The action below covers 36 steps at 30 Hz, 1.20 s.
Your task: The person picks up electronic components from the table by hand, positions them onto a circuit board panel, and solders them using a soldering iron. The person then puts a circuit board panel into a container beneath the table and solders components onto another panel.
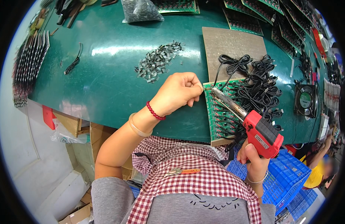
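Circuit board [214, 118], green: at three o'clock. Left hand [180, 91]: fingertips pinched by board's ten o'clock corner; contents cannot be told. Right hand [255, 161]: gripping red soldering gun [263, 135], tip near same corner. Step, apparently: soldering. Next: seemingly calls for steady tip.

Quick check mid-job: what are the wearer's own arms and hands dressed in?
Both hands look gloveless. Above the left hand: a dark red beaded bracelet, a smooth pale bangle, then a short grey sleeve. At the right hand: one thin pale bangle.
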Motion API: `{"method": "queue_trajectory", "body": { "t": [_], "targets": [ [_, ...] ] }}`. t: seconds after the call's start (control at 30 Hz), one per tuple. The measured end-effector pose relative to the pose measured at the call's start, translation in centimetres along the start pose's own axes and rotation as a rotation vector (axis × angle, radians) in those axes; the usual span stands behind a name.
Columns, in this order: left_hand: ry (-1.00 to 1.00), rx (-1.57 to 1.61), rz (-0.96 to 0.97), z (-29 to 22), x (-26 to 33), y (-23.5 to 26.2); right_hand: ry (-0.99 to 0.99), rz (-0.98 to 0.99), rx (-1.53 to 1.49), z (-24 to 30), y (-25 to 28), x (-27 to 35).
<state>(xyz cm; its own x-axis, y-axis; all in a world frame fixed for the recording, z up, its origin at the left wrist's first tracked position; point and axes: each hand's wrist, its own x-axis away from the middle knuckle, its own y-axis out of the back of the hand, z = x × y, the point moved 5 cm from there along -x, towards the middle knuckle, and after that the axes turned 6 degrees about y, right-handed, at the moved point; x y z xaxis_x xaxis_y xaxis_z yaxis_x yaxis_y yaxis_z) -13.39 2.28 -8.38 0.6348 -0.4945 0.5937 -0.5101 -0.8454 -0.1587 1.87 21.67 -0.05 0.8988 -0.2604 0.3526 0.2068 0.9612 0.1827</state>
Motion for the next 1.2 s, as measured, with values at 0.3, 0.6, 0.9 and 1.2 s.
{"method": "queue_trajectory", "body": {
  "t": [0.3,0.6,0.9,1.2],
  "targets": [
    [-0.028,0.022,-0.031,-0.2,0.0,-0.1,0.007,-0.074,-0.062,-0.2,0.6,0.5],
    [-0.004,-0.003,-0.023,0.0,0.2,-0.1,0.017,-0.086,-0.071,-0.2,0.1,0.4],
    [0.051,-0.032,-0.013,-0.5,0.0,-0.2,0.308,-0.225,-0.282,2.1,3.4,-0.1],
    [-0.52,-1.053,-0.782,-5.3,3.1,2.6,0.741,-0.691,-0.382,3.7,18.2,3.0]
  ]
}}
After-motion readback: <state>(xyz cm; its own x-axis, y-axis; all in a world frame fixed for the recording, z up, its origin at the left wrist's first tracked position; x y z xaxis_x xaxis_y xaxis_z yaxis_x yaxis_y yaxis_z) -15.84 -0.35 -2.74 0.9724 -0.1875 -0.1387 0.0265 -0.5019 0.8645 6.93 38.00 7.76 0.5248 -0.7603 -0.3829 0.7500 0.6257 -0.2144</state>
